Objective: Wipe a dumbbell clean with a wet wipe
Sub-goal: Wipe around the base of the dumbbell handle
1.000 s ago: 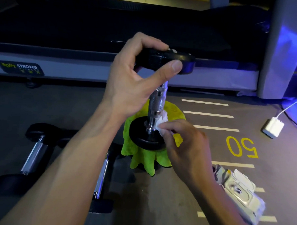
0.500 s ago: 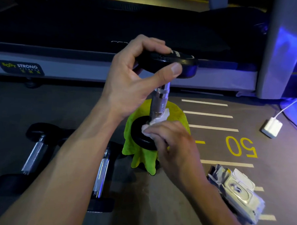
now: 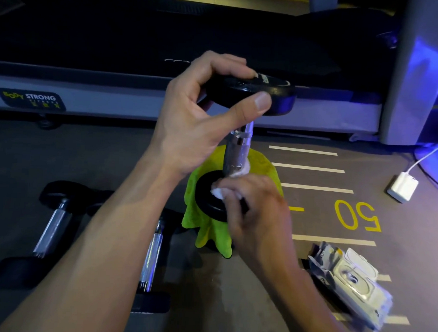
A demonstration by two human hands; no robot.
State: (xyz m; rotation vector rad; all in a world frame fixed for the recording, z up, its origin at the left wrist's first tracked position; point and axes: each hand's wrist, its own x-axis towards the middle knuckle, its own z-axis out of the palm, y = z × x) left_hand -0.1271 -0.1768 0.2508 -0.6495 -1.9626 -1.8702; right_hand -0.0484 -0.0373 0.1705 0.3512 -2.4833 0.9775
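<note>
Head camera, looking down past my own forearms at a dim gym floor. My left hand (image 3: 200, 119) holds a dumbbell (image 3: 237, 151) upright. Its thumb and curled fingers pinch the rim of the top black weight plate, the thumb pressed against the plate's near edge and the fingers hooked over the far side. The chrome handle runs nearly straight down, tilted a little, to the lower black plate, which rests on a lime-green cloth (image 3: 210, 230) lying bunched on the floor.

My right hand (image 3: 258, 215) sits at the lower plate, where the handle meets it. Its fingers are curled together and pinch a white wet wipe (image 3: 218, 192), pressing it against the top face of the lower plate. A bit more of the wipe shows just behind the handle's base. I cannot tell exactly how the thumb lies, since the knuckles hide it.

To the left, two more dumbbells (image 3: 52, 223) lie on their sides on the floor, partly behind my left forearm. To the right, near my right wrist, a pack of wet wipes (image 3: 353, 279) lies with its flip lid open. Beyond it are white floor stripes, a yellow "50" (image 3: 356, 217) painted on the floor, and a white power adapter (image 3: 402, 186) with its cable. A treadmill (image 3: 165, 98) runs across the top, labelled "BODY STRONG".
</note>
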